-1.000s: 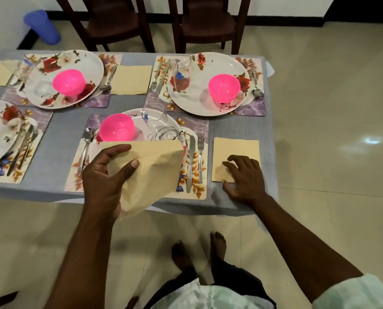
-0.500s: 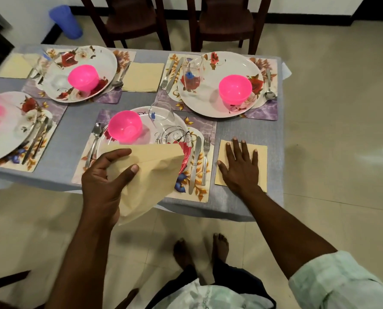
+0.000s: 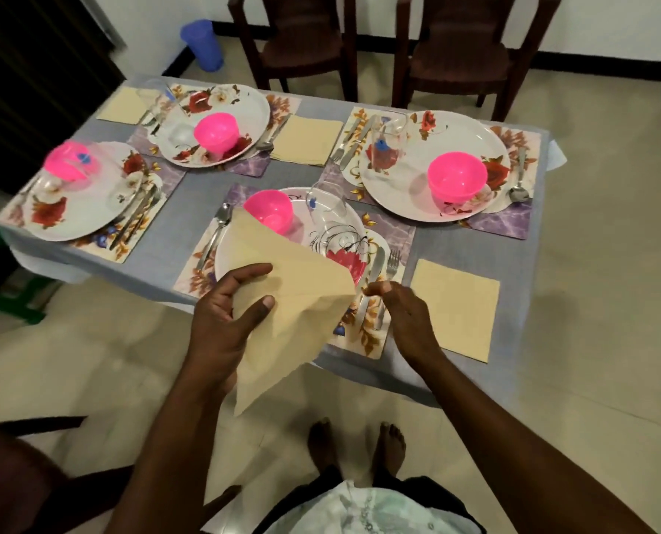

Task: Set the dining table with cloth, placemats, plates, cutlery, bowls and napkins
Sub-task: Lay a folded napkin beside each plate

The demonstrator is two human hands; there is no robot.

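Grey cloth [image 3: 190, 221] covered the surface [image 3: 471, 383], four places laid, two dark chairs [image 3: 294, 44] beyond. From the head view, the left hand [image 3: 224, 321] gripped an unfolded yellow napkin [image 3: 294, 302], thumb across its face, the sheet hanging over the near plate [image 3: 336, 229] and past the surface edge. The right hand [image 3: 402, 314], fingers loosely curled and holding nothing, hovered just beside the napkin's right corner. Pinching that corner and folding it square would likely serve best. Another laid napkin [image 3: 456, 306] lay flat to the right.
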